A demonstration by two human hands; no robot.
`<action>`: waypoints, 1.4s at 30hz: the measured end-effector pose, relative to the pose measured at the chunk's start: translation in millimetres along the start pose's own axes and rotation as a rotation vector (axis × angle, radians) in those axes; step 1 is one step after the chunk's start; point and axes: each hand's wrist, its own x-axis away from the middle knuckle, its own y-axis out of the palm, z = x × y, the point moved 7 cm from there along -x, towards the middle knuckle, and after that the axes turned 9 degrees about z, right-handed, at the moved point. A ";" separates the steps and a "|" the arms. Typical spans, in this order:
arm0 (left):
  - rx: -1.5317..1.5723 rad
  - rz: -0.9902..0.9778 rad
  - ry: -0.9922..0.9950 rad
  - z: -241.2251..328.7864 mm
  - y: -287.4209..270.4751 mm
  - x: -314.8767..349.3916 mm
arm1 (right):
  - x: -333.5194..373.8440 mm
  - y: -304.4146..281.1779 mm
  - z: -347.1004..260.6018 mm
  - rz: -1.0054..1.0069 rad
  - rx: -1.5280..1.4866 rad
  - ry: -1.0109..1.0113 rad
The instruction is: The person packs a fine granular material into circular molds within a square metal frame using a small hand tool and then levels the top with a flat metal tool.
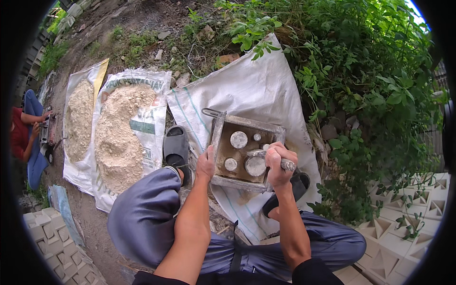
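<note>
Open square mould of grey, dust-coated boards [251,122], with pale round discs [239,139] inside, set on a white woven sack [237,85] between the feet. The right hand [281,164] is clenched round a grey cylindrical tool handle [288,165] over the mould's right side; its long axis runs left to right, the blunt end pointing right and slightly nearward. The left hand [205,164] touches the left wall; its finger closure cannot be told.
</note>
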 end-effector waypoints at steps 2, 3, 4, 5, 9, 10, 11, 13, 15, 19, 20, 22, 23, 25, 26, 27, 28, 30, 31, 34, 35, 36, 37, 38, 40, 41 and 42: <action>-0.018 0.028 0.020 -5.4 -1.6 -2.7 | 0.4 -1.7 -13.4 0.040 -0.072 -0.111; -0.017 0.019 0.021 -3.5 0.6 -0.6 | 7.3 -6.6 -9.0 0.068 -0.071 -0.072; -0.011 0.015 0.025 1.3 2.6 0.8 | 14.0 -11.4 -1.4 0.099 -0.071 -0.034; -0.005 0.012 0.028 5.4 4.0 2.2 | 28.5 -5.2 36.3 -0.013 0.074 0.125; -0.044 0.035 -0.006 0.6 -1.8 3.9 | 5.5 1.9 4.5 0.058 -0.023 0.040; -0.040 0.020 -0.004 2.1 -2.3 2.9 | 2.5 2.5 -7.5 0.048 -0.034 0.043; -0.036 0.005 -0.002 2.4 -3.0 1.8 | 0.8 -1.9 -18.5 0.071 -0.105 0.031; -0.027 -0.004 -0.013 0.9 1.9 -0.2 | 5.1 -3.7 -12.7 0.111 -0.111 0.021; -0.011 -0.024 -0.019 1.9 6.9 1.8 | 5.1 6.3 24.0 -0.052 -0.015 0.145; -0.002 0.028 0.002 3.8 -5.5 3.2 | -16.5 28.7 8.8 -0.345 0.002 0.229; -0.016 0.020 -0.012 2.3 -7.5 1.9 | -19.6 34.4 -6.3 -0.408 -0.026 0.147; 0.003 0.023 0.006 8.8 -2.6 4.3 | -8.1 33.7 -4.7 -0.402 -0.075 0.173; 0.022 0.025 0.031 13.5 -0.7 4.2 | 7.1 38.9 21.0 -0.478 -0.033 0.212; 0.012 0.030 0.025 5.6 2.1 3.4 | 8.3 50.0 29.5 -0.547 0.063 0.105; -0.003 0.032 0.016 2.6 4.5 2.2 | 5.7 45.6 31.6 -0.546 0.066 0.100; -0.006 0.034 0.009 0.1 1.8 3.2 | 4.0 46.7 20.0 -0.558 0.088 0.033; 0.019 0.048 0.018 1.8 -2.9 3.8 | 1.9 49.1 5.7 -0.571 0.107 -0.038; 0.043 0.063 0.025 2.8 -6.9 5.1 | 8.8 43.8 -8.6 -0.499 0.021 -0.036; 0.040 0.049 0.027 6.6 -2.2 3.9 | 13.3 33.3 3.6 -0.371 -0.015 -0.010; 0.030 0.040 0.025 1.1 1.8 2.0 | 24.8 30.4 30.5 -0.215 -0.054 0.092; 0.023 0.046 0.019 -2.5 2.0 1.1 | 21.6 27.2 37.6 -0.148 -0.040 0.125; 0.023 0.045 0.014 -1.7 0.9 2.9 | 21.5 26.5 39.8 -0.085 -0.025 0.164; 0.020 0.029 -0.002 0.9 -2.3 3.0 | 21.7 26.4 33.0 0.063 -0.120 0.429; 0.018 0.014 -0.019 1.2 -4.0 2.4 | 17.7 31.8 21.9 0.055 -0.125 0.435; 0.017 0.013 -0.014 7.2 -1.9 3.6 | 15.6 22.5 14.2 0.336 -0.252 0.551; 0.020 0.014 -0.006 9.4 -2.5 4.6 | 26.7 24.7 24.7 0.415 -0.168 0.536; 0.020 0.005 0.005 9.8 0.8 4.9 | 37.1 33.1 46.1 0.347 -0.100 0.580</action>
